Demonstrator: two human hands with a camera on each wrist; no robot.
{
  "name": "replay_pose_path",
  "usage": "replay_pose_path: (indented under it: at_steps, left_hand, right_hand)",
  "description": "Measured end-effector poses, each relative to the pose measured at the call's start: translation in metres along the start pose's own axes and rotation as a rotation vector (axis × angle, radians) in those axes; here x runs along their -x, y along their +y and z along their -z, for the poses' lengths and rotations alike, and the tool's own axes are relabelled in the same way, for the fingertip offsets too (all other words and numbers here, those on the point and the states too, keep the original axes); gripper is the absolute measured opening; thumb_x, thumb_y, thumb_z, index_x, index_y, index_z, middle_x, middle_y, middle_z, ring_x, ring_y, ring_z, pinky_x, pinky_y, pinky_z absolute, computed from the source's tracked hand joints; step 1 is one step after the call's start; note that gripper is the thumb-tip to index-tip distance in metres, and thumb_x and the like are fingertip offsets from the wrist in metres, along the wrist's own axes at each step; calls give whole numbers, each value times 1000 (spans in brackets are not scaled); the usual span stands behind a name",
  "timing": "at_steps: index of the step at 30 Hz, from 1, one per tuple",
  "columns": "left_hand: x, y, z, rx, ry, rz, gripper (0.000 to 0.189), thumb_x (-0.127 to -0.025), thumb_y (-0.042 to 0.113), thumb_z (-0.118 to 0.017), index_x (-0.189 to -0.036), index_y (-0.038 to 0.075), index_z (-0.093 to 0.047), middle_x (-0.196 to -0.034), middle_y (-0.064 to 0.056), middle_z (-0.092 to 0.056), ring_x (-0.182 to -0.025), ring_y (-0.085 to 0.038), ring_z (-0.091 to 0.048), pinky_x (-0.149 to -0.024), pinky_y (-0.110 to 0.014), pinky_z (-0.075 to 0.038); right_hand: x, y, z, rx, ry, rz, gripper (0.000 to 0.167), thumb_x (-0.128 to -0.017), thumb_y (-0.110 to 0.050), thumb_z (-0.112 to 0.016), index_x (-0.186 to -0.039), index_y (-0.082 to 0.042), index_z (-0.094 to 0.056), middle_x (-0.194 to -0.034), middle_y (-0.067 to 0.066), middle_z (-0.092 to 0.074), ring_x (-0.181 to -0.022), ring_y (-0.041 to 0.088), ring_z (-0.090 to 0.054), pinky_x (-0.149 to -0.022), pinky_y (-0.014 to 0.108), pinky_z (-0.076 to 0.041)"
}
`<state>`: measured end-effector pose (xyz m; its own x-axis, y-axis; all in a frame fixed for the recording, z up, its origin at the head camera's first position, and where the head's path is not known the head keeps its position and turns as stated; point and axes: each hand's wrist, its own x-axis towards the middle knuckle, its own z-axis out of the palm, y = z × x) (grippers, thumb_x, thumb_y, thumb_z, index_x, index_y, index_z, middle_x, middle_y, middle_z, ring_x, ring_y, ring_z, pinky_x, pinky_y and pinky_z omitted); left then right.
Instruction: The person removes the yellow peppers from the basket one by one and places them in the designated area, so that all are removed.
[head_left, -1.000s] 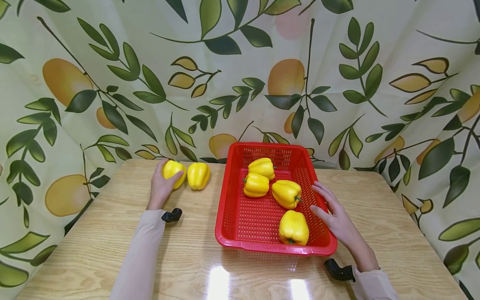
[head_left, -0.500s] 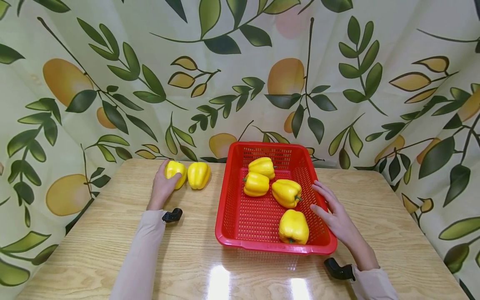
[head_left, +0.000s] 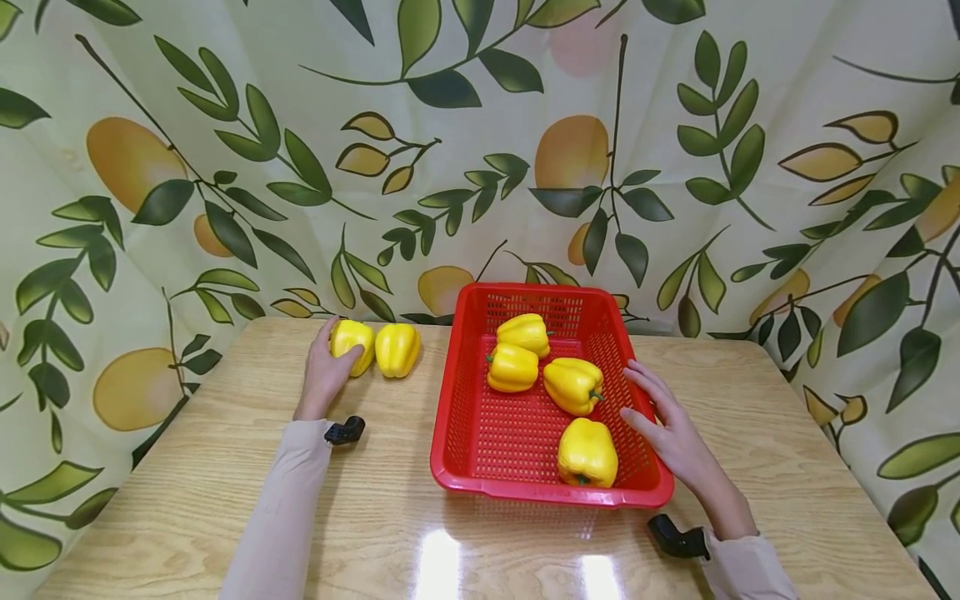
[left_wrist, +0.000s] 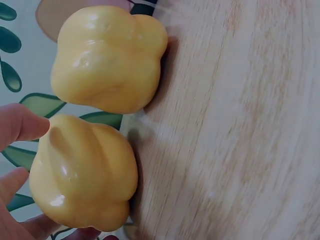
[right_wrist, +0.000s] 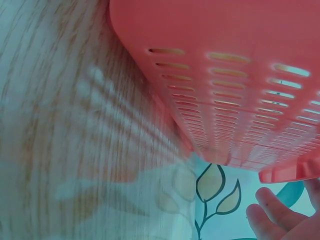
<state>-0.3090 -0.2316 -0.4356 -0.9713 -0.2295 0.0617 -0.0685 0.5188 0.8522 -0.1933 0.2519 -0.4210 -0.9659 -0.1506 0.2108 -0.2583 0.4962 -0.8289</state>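
In the head view my left hand [head_left: 327, 371] is at the left, with thumb and fingers curled round a yellow bell pepper [head_left: 351, 346] at the table's back. The left wrist view shows the thumb touching this pepper [left_wrist: 82, 172], while other fingers lie along its lower side. Beside it, a second yellow bell pepper [head_left: 397, 350] lies untouched. My right hand [head_left: 678, 433] is at the right rim of a red plastic basket [head_left: 442, 433], fingers loosely extended and thumb over the rim. The right wrist view shows fingertips [right_wrist: 265, 197] near the basket's outer side.
Inside the basket lie several more yellow bell peppers [head_left: 573, 387]. The basket stands on a wood-grain table [head_left: 375, 508]. Behind the table hangs a curtain [head_left: 480, 225] with leaf and fruit print.
My left hand and its pepper have shifted very slightly right, towards the second pepper. The right hand and the basket have stayed practically still.
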Motion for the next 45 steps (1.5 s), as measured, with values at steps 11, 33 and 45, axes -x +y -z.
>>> replay_pose_path:
  at_steps: [11, 33, 45]
  left_hand:
    - [7, 7, 8, -5, 37, -16, 70, -94, 21, -58, -156, 13, -27, -157, -26, -28, -136, -47, -36, -113, -58, -31]
    - [18, 22, 12, 8, 127, -139, 55, -93, 17, -62, -144, 7, -47, -148, -24, -41, -129, -43, -42, -107, -55, -35]
    - [28, 38, 10, 13, 97, -174, 53, -93, 15, -64, -143, 7, -48, -147, -23, -43, -129, -43, -44, -108, -56, -37]
  right_hand:
    - [0, 1, 0, 3, 0, 14, 55, -98, -11, -57, -150, -5, -39, -162, 15, -24, -136, 41, -40, -87, 22, -54]
    - [0, 2, 0, 4, 6, 27, 55, -97, -9, -57, -149, -4, -40, -161, 16, -25, -135, 43, -39, -86, 37, -58]
    - [0, 1, 0, 3, 4, 23, 56, -97, -9, -57, -150, -4, -39, -161, 17, -24, -135, 44, -39, -85, 44, -58]
